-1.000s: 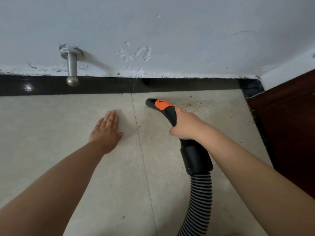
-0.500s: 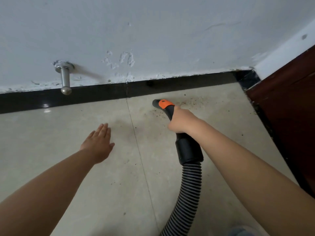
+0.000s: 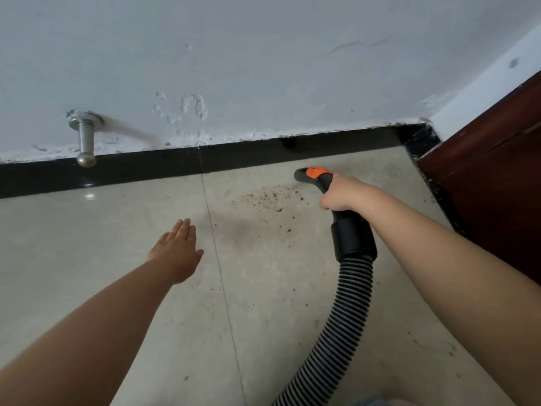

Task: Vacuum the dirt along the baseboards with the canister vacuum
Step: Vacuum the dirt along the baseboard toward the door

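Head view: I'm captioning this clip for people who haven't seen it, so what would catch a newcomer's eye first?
Probably the right hand gripping the black vacuum nozzle with the orange tab, its tip near the black baseboard. Just left of the tip lies a patch of brown dirt on the pale tile. The left hand is spread open low over the floor, and a metal door stop juts from the wall.

The baseboard [image 3: 234, 158] runs along the foot of the wall [image 3: 263, 68], behind the floor [image 3: 117, 230]. A door stopper [image 3: 85, 139] sticks out of the wall at the left. The dirt [image 3: 269, 197] lies on the floor near the baseboard, just left of the vacuum nozzle [image 3: 313, 175] (its mouth seems not to touch the floor). The hose [image 3: 336, 332] runs back from it toward the viewer. A door [image 3: 497, 186] stands at the right. The left hand [image 3: 178, 253] is over the floor, left of the dirt.
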